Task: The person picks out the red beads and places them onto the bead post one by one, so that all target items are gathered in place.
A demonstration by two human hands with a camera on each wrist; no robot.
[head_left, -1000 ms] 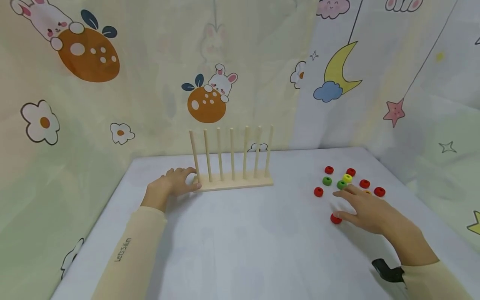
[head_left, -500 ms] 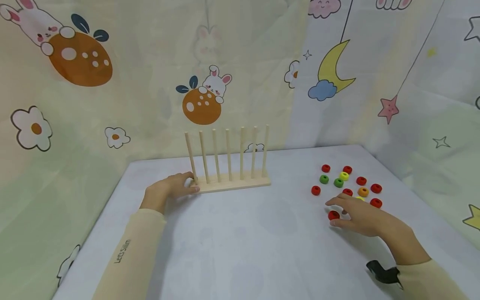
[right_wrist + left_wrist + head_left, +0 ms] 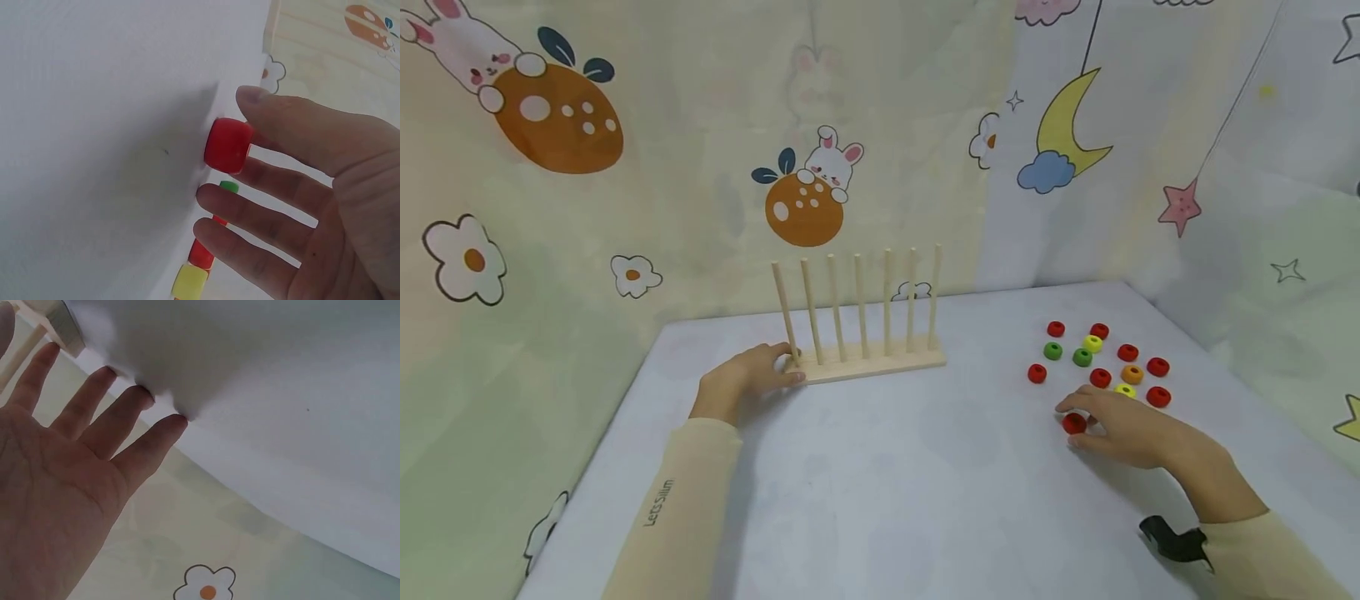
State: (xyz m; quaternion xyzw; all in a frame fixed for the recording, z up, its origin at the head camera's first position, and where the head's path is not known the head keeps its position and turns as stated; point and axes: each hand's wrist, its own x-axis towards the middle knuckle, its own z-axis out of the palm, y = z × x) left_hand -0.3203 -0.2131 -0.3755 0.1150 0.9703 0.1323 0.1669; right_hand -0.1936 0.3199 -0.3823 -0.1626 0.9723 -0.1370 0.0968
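Observation:
In the head view, a pale wooden peg rack (image 3: 880, 364) with a row of upright pegs stands at the back of the white table. My left hand (image 3: 745, 379) holds its left end, thumb at the front edge and a fingertip against the base end (image 3: 65, 331). The other left fingers reach out to the tabletop. At the right, my right hand (image 3: 1131, 429) is low over the table, thumb and index finger on either side of a red bead (image 3: 1074, 423). In the right wrist view that red bead (image 3: 228, 145) sits on the table, the index fingertip hidden behind it.
Beyond the right hand lie several loose beads: red ones such as a near red bead (image 3: 1037, 373), two green beads (image 3: 1053, 351), two yellow beads (image 3: 1092, 343) and an orange bead (image 3: 1132, 374). A patterned curtain (image 3: 700, 167) hangs behind the table (image 3: 887, 483).
My right index finger has come down toward the red bead and the thumb has shifted off its top to its near side. The left hand stays at the rack. The head view has shifted slightly.

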